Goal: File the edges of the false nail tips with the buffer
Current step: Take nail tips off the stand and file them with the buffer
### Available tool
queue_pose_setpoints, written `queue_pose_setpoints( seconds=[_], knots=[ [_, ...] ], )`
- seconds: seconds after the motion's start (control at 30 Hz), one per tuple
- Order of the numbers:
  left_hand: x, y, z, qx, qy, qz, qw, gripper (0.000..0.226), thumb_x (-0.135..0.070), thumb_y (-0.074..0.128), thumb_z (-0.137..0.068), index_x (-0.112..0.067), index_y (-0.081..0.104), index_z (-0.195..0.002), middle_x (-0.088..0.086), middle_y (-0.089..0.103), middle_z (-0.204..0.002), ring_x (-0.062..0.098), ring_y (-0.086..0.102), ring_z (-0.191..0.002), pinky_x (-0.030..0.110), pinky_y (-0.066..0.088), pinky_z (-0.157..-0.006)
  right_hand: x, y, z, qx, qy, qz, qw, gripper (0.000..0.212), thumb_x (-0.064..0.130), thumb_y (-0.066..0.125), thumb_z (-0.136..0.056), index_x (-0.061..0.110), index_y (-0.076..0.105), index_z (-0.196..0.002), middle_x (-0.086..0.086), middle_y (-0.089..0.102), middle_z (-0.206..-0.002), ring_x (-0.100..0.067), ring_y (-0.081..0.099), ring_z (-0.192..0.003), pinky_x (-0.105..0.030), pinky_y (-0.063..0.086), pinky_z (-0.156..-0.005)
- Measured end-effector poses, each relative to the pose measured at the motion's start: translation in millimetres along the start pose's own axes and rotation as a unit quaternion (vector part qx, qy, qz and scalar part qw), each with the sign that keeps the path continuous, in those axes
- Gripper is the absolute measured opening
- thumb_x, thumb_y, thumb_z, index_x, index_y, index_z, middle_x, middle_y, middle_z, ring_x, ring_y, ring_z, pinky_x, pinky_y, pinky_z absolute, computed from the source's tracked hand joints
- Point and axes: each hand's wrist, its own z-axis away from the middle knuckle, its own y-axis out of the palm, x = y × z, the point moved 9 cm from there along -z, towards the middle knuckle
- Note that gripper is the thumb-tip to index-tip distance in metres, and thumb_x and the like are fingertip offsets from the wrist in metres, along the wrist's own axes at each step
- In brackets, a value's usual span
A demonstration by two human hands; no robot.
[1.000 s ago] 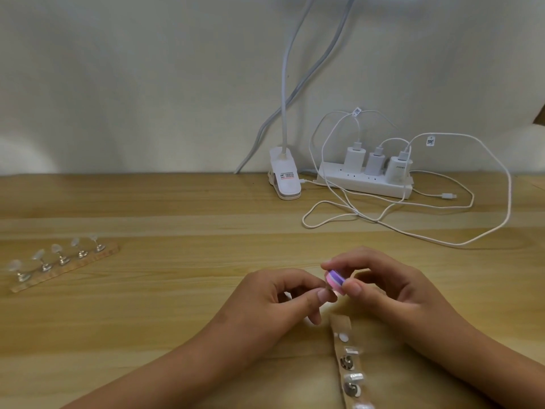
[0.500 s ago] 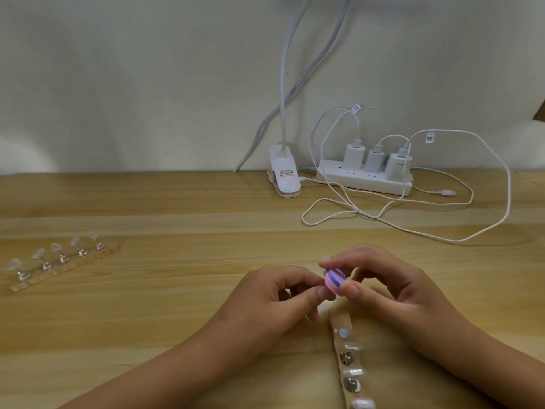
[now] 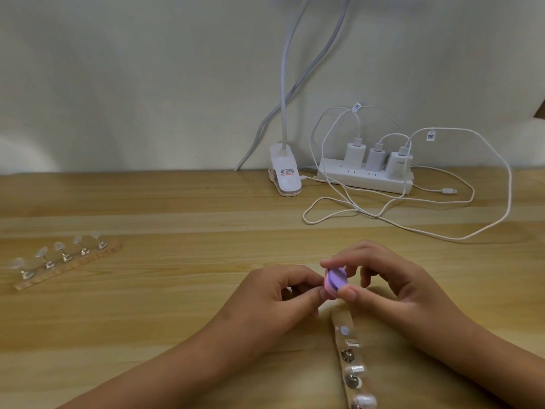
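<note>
Right hand (image 3: 392, 287) is pinching the buffer (image 3: 335, 281) thumb-to-forefinger, above the strip's (image 3: 351, 364) far end. Left hand (image 3: 274, 299) is pinching closed against its edge; can't see any tip in there. Risk: pressing too hard, I'm flicking the tip out.

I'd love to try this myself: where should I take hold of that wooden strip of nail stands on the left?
Pinch the wooden strip by its bare far end, coming from above with fingers on its two long edges. It lies flat and slanted, and its five stands carry clear nail tips, so the middle looks crowded.
</note>
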Motion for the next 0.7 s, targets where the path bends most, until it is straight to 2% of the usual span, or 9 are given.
queue_pose_setpoints(
  seconds=[0.1, 0.23, 0.33, 0.47, 0.6, 0.7],
  knots=[
    [1, -1, 0, -0.006, -0.002, 0.002, 1.000, 0.008, -0.037, 0.065, -0.091, -0.037, 0.073, -0.090, -0.017, 0.063, -0.066, -0.006, 0.050, -0.060, 0.008, 0.035, -0.058, -8, -2, -2, -0.006, 0.037, -0.027, 0.999, 0.026, 0.054, 0.071, -0.079, 0.044, 0.071, -0.103, 0.011, 0.068, -0.105, -0.015, 0.062, -0.095, -0.035, 0.050, -0.075],
    [-2, 0, 1, 0.001, 0.006, -0.001, 1.000, 0.014, -0.046, 0.063, -0.089, -0.036, 0.072, -0.092, -0.018, 0.063, -0.067, -0.006, 0.050, -0.060, 0.009, 0.035, -0.057, 2, 0, 0, 0.006, -0.010, 0.003, 1.000, 0.030, 0.048, 0.067, -0.083, 0.038, 0.069, -0.110, 0.007, 0.067, -0.108, -0.020, 0.061, -0.097, -0.027, 0.049, -0.073],
    [-1, -1, 0, -0.005, 0.002, 0.000, 1.000, 0.008, -0.036, 0.065, -0.091, -0.035, 0.073, -0.090, -0.017, 0.063, -0.066, -0.006, 0.050, -0.059, 0.008, 0.034, -0.057, -6, -3, -2, -0.007, 0.030, -0.015, 0.999, 0.028, 0.054, 0.069, -0.079, 0.044, 0.070, -0.105, 0.012, 0.068, -0.105, -0.014, 0.062, -0.094, -0.030, 0.051, -0.073],
    [-2, 0, 1, -0.002, 0.004, -0.002, 1.000, 0.011, -0.043, 0.064, -0.090, -0.037, 0.073, -0.091, -0.018, 0.063, -0.067, -0.006, 0.049, -0.058, 0.007, 0.034, -0.056, 2, -1, 0, 0.000, -0.017, 0.010, 1.000, 0.028, 0.046, 0.065, -0.084, 0.036, 0.069, -0.111, 0.007, 0.067, -0.106, -0.019, 0.061, -0.094, -0.029, 0.049, -0.072],
    [1, -2, 1, -0.009, -0.006, 0.003, 1.000, 0.008, -0.036, 0.065, -0.091, -0.036, 0.073, -0.090, -0.018, 0.065, -0.067, -0.007, 0.050, -0.058, 0.008, 0.035, -0.057, -8, -4, -3, -0.016, 0.027, -0.025, 0.999, 0.020, 0.048, 0.066, -0.087, 0.041, 0.072, -0.104, 0.010, 0.069, -0.103, -0.013, 0.063, -0.090, -0.031, 0.051, -0.074],
    [-1, -1, 2, -0.001, -0.006, 0.004, 1.000, 0.008, -0.039, 0.064, -0.091, -0.039, 0.072, -0.089, -0.018, 0.064, -0.067, -0.007, 0.050, -0.057, 0.007, 0.034, -0.056, 2, -3, -1, -0.009, -0.033, 0.022, 0.999, 0.028, 0.043, 0.065, -0.086, 0.032, 0.071, -0.112, 0.007, 0.068, -0.106, -0.019, 0.062, -0.093, -0.028, 0.050, -0.074]
  ],
)
